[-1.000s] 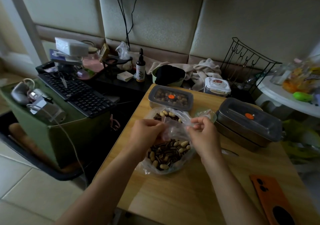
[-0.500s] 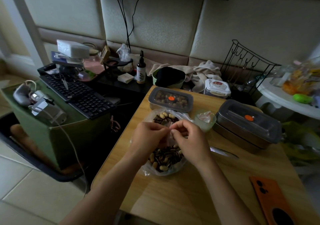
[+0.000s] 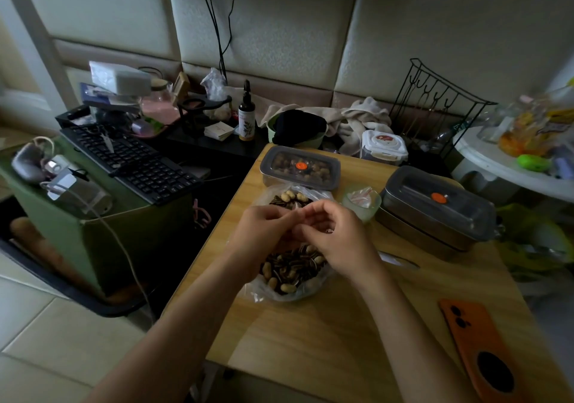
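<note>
A clear plastic bag (image 3: 264,290) of striped sunflower seeds and peanuts (image 3: 290,270) lies on the wooden table (image 3: 326,340). Both hands hover over its middle, fingertips together. My left hand (image 3: 264,231) and my right hand (image 3: 334,236) pinch the gathered plastic of the bag's mouth between them. A further heap of peanuts and seeds (image 3: 290,199) shows beyond the hands inside the same bag. The bag's mouth is hidden under the fingers.
A lidded grey box of nuts (image 3: 299,168) sits behind the bag. To the right stand a small green cup (image 3: 362,202) and a large lidded steel container (image 3: 435,210). An orange phone (image 3: 484,350) lies at the front right, a knife (image 3: 399,259) beside my right wrist. A keyboard (image 3: 130,160) sits left, off the table.
My hands, apart and holding the bag's mouth open a second ago, have come together over the bag and bunched the plastic between the fingertips.
</note>
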### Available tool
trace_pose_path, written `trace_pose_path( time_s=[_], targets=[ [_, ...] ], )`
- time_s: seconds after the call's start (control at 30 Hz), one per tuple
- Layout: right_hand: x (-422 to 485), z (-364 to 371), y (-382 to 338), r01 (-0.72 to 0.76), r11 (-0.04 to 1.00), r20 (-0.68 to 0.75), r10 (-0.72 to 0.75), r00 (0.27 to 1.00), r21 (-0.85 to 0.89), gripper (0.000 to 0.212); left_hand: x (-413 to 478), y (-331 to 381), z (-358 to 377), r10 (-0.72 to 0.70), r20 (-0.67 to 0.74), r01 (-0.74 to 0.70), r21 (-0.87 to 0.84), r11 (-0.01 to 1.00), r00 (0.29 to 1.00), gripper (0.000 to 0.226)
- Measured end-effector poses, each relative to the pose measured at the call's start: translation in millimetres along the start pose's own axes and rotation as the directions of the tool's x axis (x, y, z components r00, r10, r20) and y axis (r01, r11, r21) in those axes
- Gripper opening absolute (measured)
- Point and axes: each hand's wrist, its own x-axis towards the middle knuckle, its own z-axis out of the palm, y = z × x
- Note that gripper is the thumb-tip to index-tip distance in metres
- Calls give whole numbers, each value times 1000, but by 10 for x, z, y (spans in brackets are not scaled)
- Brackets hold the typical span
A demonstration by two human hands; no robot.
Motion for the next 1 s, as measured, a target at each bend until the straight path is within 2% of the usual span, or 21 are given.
trace_pose_path(
  time_s=[0.1, 0.17, 0.23, 0.27, 0.33, 0.4, 0.47, 0.53, 0.67, 0.73, 0.8, 0.87, 0.93, 1.0],
  targets=[
    [-4, -8, 15, -73, 996, -75, 76, 994, 42, 10, -2, -21, 9, 32, -2, -32, 71, 997, 999, 29],
    [4, -23, 39, -107, 994, -137, 104, 985, -20, 8, 35, -81, 14, 107, -51, -89, 273, 958, 993, 25],
    [-7, -12, 44, -78, 980, -174, 45, 984, -185, 7, 81, -135, 23, 261, -94, -168, 551, 817, 961, 19],
    [-25, 3, 25, -44, 965, -171, -1, 985, -260, 8, 87, -149, 34, 338, -83, -211, 637, 741, 938, 15],
    [-60, 40, -14, 65, 916, -117, -121, 986, -395, 9, 85, -161, 63, 415, -21, -284, 697, 659, 910, 8],
    [-74, 63, -31, 181, 849, -11, -214, 977, -497, 11, 89, -170, 64, 431, -9, -292, 722, 627, 902, 5],
    [-64, 73, -27, 222, 793, 53, -234, 971, -567, 14, 96, -175, 30, 441, -41, -273, 733, 623, 897, 6],
    [-61, 76, -24, 202, 773, 41, -223, 974, -601, 16, 105, -188, 1, 447, -40, -270, 748, 606, 894, 6],
    [-70, 61, -29, 116, 815, -92, -203, 975, -568, 13, 77, -201, -17, 499, 51, -340, 791, 508, 865, 9],
    [-60, 33, -32, 28, 861, -153, -122, 981, -507, 12, 66, -210, -18, 512, 186, -442, 780, 443, 839, 39],
    [-54, 13, -42, -22, 901, -160, -53, 986, -433, 17, 36, -205, -22, 465, 315, -509, 772, 381, 827, 77],
    [-45, 1, -41, -40, 945, -120, 1, 993, -325, 21, 33, -232, -14, 424, 364, -523, 773, 359, 829, 94],
    [-46, -5, -44, -80, 983, -33, 76, 997, -164, 24, 73, -282, -1, 421, 353, -517, 766, 383, 835, 91],
    [-48, 7, -42, -128, 990, 47, 131, 990, -57, 24, 127, -299, -3, 470, 310, -517, 746, 419, 827, 73]
  ],
)
